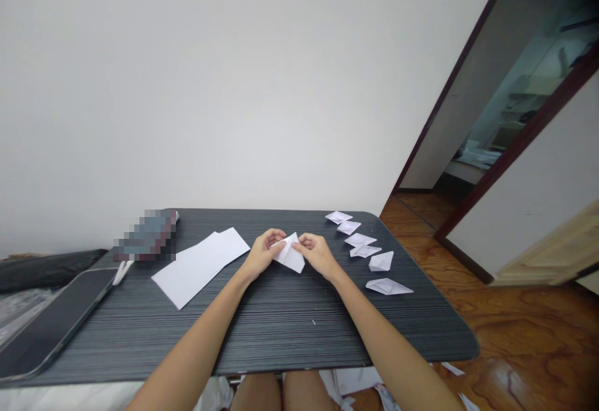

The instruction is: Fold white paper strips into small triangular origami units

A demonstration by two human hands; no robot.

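A small folded sheet of white paper [291,256] is held between both hands just above the dark table, with one corner pointing up. My left hand [266,252] pinches its left edge, thumb in front and fingers curled behind. On the opposite edge, my right hand [317,252] grips it the same way. To the right stand several folded paper boats [360,239] in a loose row, the nearest being a long, flat one [389,287]. Left of my hands lies a stack of white paper sheets [201,266].
The dark table [290,336] stands against a white wall. At its left lie a blurred-out object [147,236] and a dark flat panel [56,320] with a pale rim. Paper scraps [453,368] lie on the wooden floor. A doorway opens at the right.
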